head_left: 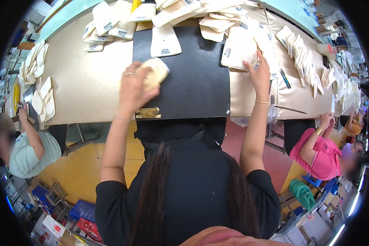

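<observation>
one strip of tan tape [148,112] sits at the near edge of your black mat [192,94]. your left hand [133,88] grips a cream pad [157,72] over the mat's left side, fingers closed on it; pad's slightly blurred. your right hand [259,73] is at the near right edge of a pad stack [235,51], fingers curled; can't tell if they pinch anything. blue-green pen-like tool [285,78] lies right of it, apart. further out, a single printed pad [165,41] lies flat on the mat. progress, my read: one pad in work, plenty more around: overlapping row [300,57] out right, left pile [110,20], far pile [178,12]. can't tell which are done and which are left; nothing visible separates them.
</observation>
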{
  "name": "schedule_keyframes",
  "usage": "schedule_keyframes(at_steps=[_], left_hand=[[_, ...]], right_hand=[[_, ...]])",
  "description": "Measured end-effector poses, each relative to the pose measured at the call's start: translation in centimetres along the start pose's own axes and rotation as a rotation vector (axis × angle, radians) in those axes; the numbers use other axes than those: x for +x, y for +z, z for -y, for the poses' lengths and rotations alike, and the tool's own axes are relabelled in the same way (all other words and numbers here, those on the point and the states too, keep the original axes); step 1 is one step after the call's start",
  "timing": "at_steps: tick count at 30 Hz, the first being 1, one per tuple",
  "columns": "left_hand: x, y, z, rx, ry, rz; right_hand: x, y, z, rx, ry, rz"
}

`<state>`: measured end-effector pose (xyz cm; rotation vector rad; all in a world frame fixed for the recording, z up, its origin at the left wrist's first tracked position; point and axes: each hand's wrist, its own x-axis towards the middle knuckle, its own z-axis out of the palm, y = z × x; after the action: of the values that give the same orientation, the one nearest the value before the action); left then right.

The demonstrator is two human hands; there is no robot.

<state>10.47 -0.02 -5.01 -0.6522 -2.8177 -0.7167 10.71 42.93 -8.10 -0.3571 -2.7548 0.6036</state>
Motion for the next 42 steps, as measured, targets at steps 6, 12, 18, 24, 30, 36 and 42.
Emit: schedule_keyframes(at_steps=[6,12,18,24,30,36,42], left_hand=[[-1.4,-3.7,7.2,0.242,-0.204,0.002],[-2.7,-3.3,2.6,0.003,-0.08,-0.078],[-3.8,-0.6,-6.5,-0.273,0.289,-0.013],[-3.3,1.7,-6.5,-0.208,0.233,0.09],[-3.4,2.8,-6.5,-0.191,0.204,0.134],[-3.6,3.1,-8.2,-0.144,0.141,0.121],[-3.6,3.5,-8.1,-0.127,0.161,0.127]], right_hand=[[-0.3,-0.3,0.5,0.03,-0.059,-0.013],[-1.2,-1.6,2.6,0.391,0.03,-0.043],[-5.8,-0.2,8.4,0.829,0.209,0.222],[-9.8,1.6,13.0,0.641,-0.041,0.319],[-10.6,0.3,12.5,0.747,-0.03,0.126],[-12.8,0.3,11.5,0.703,-0.036,0.173],[-13.0,0.8,11.6,0.852,0.053,0.167]])
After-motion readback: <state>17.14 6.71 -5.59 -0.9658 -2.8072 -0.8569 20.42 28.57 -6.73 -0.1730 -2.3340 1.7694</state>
